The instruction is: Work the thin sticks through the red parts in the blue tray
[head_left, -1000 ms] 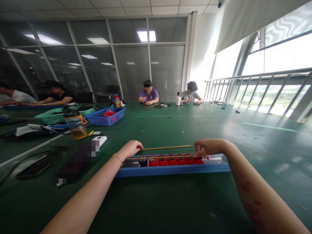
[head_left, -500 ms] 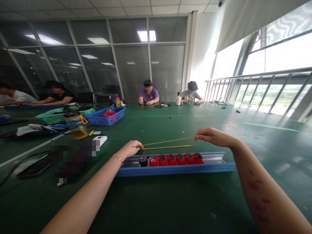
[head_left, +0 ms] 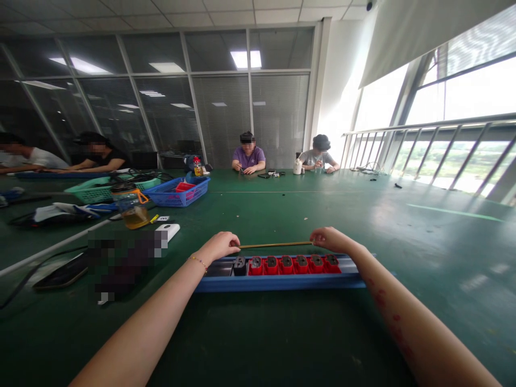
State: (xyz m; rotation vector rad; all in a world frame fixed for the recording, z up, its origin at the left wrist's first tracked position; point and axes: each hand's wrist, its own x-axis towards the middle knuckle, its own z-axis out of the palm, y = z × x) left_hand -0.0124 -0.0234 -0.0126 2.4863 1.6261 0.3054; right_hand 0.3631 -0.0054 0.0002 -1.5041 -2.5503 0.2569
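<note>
Thin yellowish sticks (head_left: 276,245) lie side by side just behind a blue rail (head_left: 282,283), stretched between my two hands. My left hand (head_left: 223,245) is closed on their left end, fingers pinched. At the right end, my right hand (head_left: 325,238) pinches them too, its forearm crossing over the right part of the rail. Inside the rail stand one black block (head_left: 239,265) at the left and several red blocks (head_left: 286,265) with dark tops in a row beside it.
Left on the green table (head_left: 282,333) are a phone (head_left: 62,273), a white-ended object (head_left: 171,231), a jar of amber liquid (head_left: 135,214), a blue basket (head_left: 177,193) and a green basket (head_left: 91,192). Several people sit around the table's far side.
My right hand has moved left and down, bringing the raised stick down beside the other behind the rail. My left hand has barely shifted.
</note>
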